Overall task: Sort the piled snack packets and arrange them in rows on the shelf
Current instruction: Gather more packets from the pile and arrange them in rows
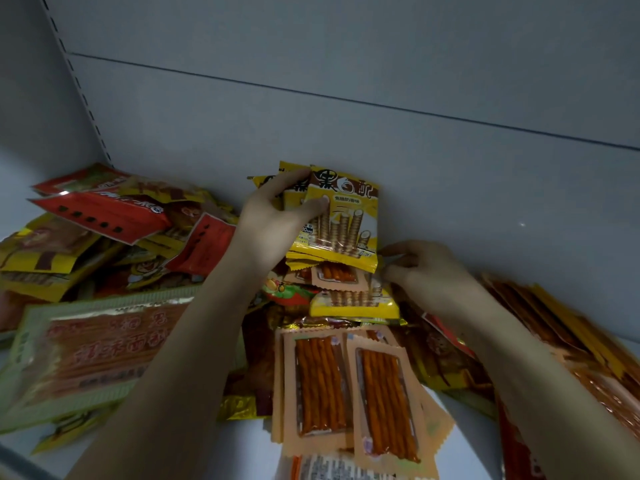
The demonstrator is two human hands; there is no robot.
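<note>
Orange-tinted clear sachets of spicy sticks [349, 389], overlapping, flat on the shelf [460, 445], nearest the viewer, between the two forearms. Green-bordered large packet [86, 344], flat, left of the left forearm. Fanned orange-and-yellow packets [554, 327], right of the right forearm. Yellow wafer-roll packet [353, 301], lying on the central pile, just below both hands. Right hand [422, 268]: fingers curled, pinching a packet edge at the pile's right side; which packet, cannot tell. Left hand [273, 216]: grip clasping a small stack of upright yellow wafer-roll packets [341, 220], thumb on the front face, held above the pile. Red and yellow heaped packets [114, 220], left of the left hand. Grey back panel [381, 98] behind.
</note>
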